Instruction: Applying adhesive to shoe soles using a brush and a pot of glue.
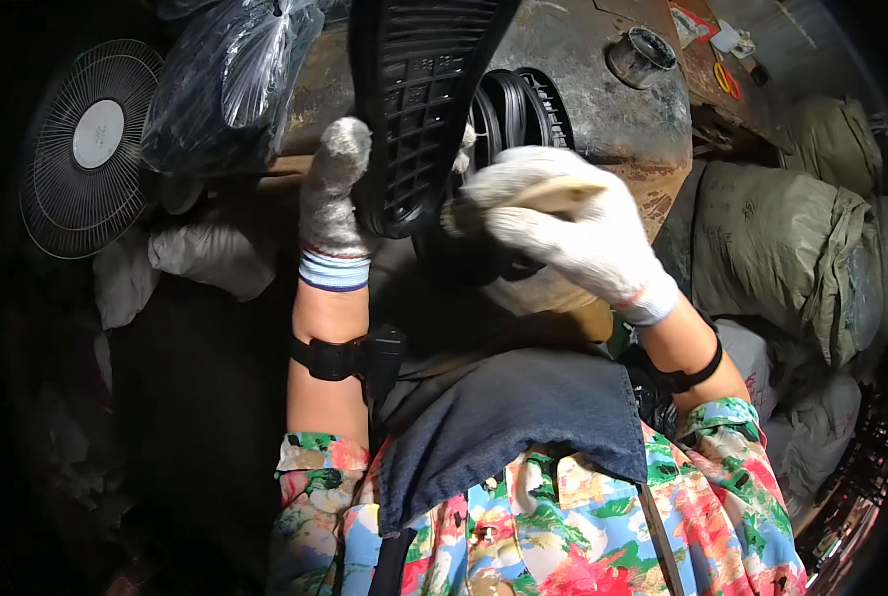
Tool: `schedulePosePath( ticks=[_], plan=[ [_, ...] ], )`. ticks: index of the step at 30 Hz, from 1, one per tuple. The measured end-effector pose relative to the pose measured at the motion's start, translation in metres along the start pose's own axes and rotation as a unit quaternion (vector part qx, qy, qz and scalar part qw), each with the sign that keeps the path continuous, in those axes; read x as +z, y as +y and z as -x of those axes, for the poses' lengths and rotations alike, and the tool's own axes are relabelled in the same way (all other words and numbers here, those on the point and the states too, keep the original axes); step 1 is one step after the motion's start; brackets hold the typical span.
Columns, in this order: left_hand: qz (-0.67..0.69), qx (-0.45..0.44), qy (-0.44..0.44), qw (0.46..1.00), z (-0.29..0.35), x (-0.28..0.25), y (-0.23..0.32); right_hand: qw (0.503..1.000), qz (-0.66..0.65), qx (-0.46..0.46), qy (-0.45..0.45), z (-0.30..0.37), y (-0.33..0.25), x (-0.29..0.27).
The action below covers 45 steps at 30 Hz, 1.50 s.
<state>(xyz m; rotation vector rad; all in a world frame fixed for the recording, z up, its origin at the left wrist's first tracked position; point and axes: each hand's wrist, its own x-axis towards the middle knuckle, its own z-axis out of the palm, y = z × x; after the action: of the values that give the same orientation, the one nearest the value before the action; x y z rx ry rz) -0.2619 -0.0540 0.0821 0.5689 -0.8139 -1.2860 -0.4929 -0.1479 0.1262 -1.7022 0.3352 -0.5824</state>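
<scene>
My left hand (339,189), in a grey-stained knitted glove, grips a black rubber shoe sole (419,109). The sole stands on end before me with its grid-patterned side showing; my fingers behind it are mostly hidden. Just right of the sole's lower end, my right hand (578,219) in a whiter glove is closed around a small brush with a pale, wood-like handle (553,197). The brush's dark head points toward the sole's edge; whether they touch I cannot tell. More black soles (523,109) stand behind on the worn bench (603,129).
A dark open can (643,58) sits on the bench, with yellow-orange-handled scissors (727,81) farther right. At left are a fan (96,134) and a full black plastic bag (230,89). Stuffed green sacks (777,248) crowd the right side. A dark blue cloth (523,417) covers my lap.
</scene>
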Motion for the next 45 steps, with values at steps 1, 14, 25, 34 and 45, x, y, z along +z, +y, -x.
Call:
schedulePosePath(
  ticks=[1, 14, 25, 34, 45],
  plan=[
    [0.048, 0.008, -0.05, 0.998, 0.008, -0.012, 0.0, 0.998, -0.051, 0.043, -0.004, -0.003, 0.002, 0.014],
    [-0.197, 0.006, 0.185, 0.963, 0.028, 0.003, -0.025, 0.985, 0.119, 0.011, 0.123, -0.025, 0.021, -0.004],
    [0.218, -0.172, 0.181, 0.943, 0.059, 0.007, -0.037, 0.918, 0.283, -0.093, 0.263, -0.092, 0.068, -0.071],
    [0.338, -0.128, 0.095, 0.928, 0.057, 0.011, -0.043, 0.95, 0.006, -0.105, 0.294, -0.087, 0.049, -0.039],
    [0.363, -0.065, 0.083, 0.926, 0.036, 0.022, -0.039, 0.916, 0.282, -0.285, 0.018, -0.064, 0.029, 0.012]
  ],
)
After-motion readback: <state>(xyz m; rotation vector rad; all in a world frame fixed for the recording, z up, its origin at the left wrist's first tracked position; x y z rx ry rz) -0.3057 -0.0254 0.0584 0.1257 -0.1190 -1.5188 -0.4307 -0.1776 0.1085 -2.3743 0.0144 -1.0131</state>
